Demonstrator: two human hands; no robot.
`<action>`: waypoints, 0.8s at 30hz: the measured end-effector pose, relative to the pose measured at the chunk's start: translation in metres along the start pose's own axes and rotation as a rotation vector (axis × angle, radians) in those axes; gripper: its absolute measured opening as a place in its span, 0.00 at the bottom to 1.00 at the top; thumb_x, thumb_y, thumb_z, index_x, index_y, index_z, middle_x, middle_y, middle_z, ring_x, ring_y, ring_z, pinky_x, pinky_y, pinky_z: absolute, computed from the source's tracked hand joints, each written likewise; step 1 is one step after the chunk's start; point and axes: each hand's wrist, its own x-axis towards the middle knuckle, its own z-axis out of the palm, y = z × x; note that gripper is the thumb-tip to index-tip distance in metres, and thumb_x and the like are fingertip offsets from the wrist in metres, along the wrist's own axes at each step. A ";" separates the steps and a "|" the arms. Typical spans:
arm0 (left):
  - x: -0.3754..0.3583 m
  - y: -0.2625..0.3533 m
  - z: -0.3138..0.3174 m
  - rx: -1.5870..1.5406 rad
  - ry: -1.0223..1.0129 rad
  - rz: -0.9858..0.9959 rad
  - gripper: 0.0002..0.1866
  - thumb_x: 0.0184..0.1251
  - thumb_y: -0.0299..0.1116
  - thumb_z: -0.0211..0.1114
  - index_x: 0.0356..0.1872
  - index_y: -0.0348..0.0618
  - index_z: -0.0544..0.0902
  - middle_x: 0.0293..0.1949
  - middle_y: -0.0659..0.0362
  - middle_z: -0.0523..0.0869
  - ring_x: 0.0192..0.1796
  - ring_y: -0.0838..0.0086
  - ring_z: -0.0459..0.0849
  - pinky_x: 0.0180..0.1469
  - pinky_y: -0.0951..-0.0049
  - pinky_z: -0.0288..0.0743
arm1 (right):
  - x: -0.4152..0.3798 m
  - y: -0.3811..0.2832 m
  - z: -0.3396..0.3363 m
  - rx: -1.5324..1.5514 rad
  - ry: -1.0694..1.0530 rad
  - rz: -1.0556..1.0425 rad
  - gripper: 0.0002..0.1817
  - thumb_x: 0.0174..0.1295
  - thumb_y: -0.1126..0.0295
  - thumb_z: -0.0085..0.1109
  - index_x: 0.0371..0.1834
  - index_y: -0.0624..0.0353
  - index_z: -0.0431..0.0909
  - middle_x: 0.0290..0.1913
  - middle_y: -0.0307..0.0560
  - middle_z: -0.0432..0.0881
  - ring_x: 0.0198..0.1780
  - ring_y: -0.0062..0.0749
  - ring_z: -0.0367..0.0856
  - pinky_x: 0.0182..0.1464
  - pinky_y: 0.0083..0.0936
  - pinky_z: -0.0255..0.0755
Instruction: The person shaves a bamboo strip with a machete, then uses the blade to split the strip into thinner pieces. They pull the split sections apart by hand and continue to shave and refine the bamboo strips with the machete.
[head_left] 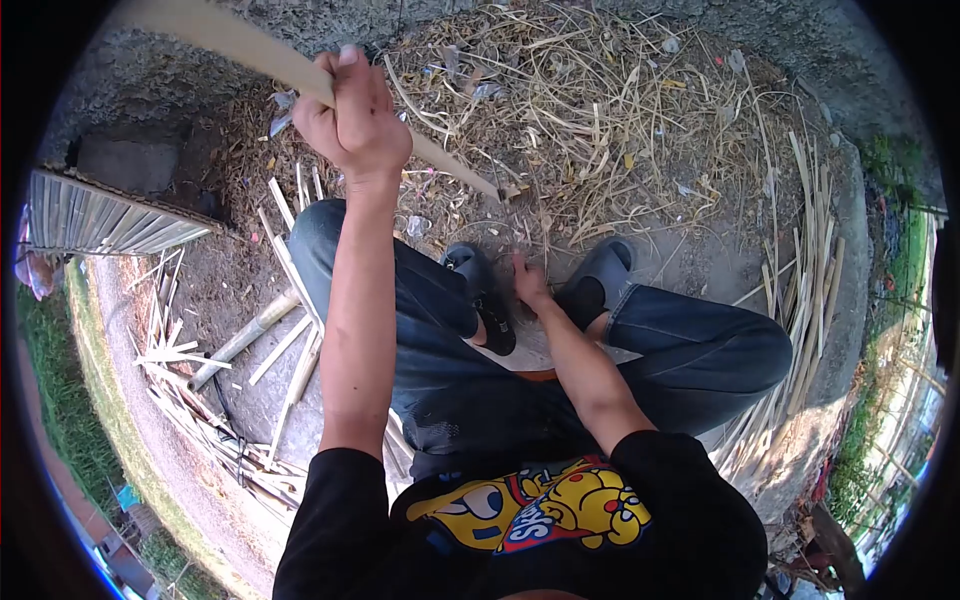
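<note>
My left hand (357,120) is raised at the upper left with its fingers closed around a long pale bamboo strip (450,168). The strip slants from the top left corner down to the ground ahead of my feet, and its upper part is blurred. At its low end sits a small dark object (514,190) that I cannot make out. Between my sandals, low to the ground, my right hand (528,282) has its fingers curled closed; what it grips is too small and dark to name.
Shavings and thin strips (590,130) litter the ground ahead. Split bamboo pieces (290,365) and a bamboo pole (245,338) lie on the left. More long strips (815,260) are bundled on the right. A slatted bamboo panel (115,220) stands at far left, and a wall (830,60) rises behind.
</note>
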 end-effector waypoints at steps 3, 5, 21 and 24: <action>0.002 0.002 -0.003 -0.146 -0.007 -0.084 0.22 0.71 0.32 0.60 0.17 0.47 0.60 0.13 0.67 0.58 0.14 0.84 0.56 0.17 0.76 0.48 | -0.008 -0.011 -0.020 0.022 0.025 -0.092 0.37 0.70 0.32 0.43 0.21 0.57 0.71 0.15 0.40 0.70 0.15 0.30 0.70 0.20 0.30 0.63; -0.006 0.008 -0.013 -0.112 0.001 -0.119 0.21 0.70 0.31 0.59 0.18 0.47 0.61 0.14 0.66 0.58 0.14 0.83 0.56 0.17 0.76 0.49 | -0.030 -0.027 -0.041 0.460 -0.305 0.330 0.38 0.71 0.29 0.38 0.25 0.56 0.73 0.20 0.41 0.73 0.15 0.30 0.70 0.21 0.34 0.66; 0.011 -0.006 -0.018 -0.148 0.000 -0.102 0.20 0.70 0.30 0.58 0.18 0.45 0.63 0.14 0.66 0.58 0.14 0.82 0.57 0.16 0.75 0.49 | -0.049 -0.058 -0.015 0.065 0.146 -0.286 0.38 0.76 0.39 0.41 0.31 0.68 0.81 0.29 0.63 0.84 0.34 0.45 0.87 0.41 0.44 0.77; 0.012 -0.009 -0.018 -0.143 -0.009 -0.113 0.20 0.71 0.30 0.57 0.18 0.45 0.62 0.14 0.66 0.58 0.14 0.82 0.56 0.16 0.75 0.49 | -0.033 -0.006 -0.023 -0.162 0.125 -0.074 0.43 0.73 0.34 0.38 0.38 0.71 0.84 0.37 0.70 0.85 0.44 0.54 0.88 0.53 0.48 0.74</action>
